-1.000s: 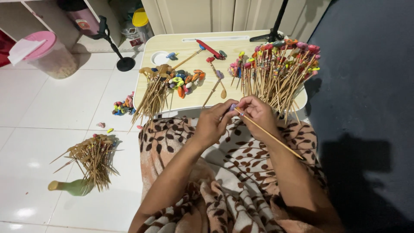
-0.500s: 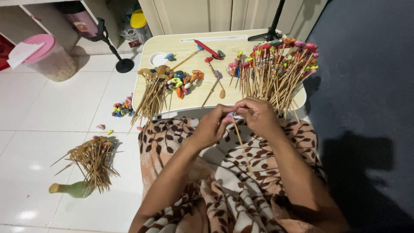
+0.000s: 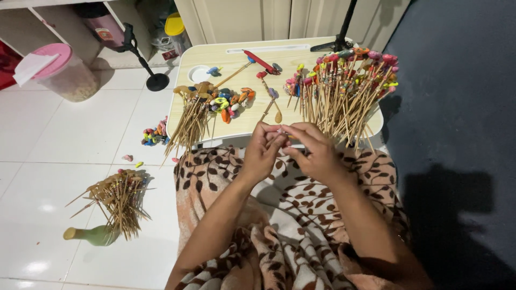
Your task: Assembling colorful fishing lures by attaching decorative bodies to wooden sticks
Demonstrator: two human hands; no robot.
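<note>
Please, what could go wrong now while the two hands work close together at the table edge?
The bunch of decorated sticks overhangs the small table edge beside the right hand; an elbow nudge might tip them off. The plain sticks also overhang near the left hand and could slide to the floor.

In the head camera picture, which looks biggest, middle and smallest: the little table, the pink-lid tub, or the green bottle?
1. Little table, clearly biggest.
2. Pink-lid tub.
3. Green bottle, smallest, though sticks hide part of it.

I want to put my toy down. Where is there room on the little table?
On the table, the far strip beside the red tool is bare. The middle is crowded with beads, the right side with decorated sticks.
</note>
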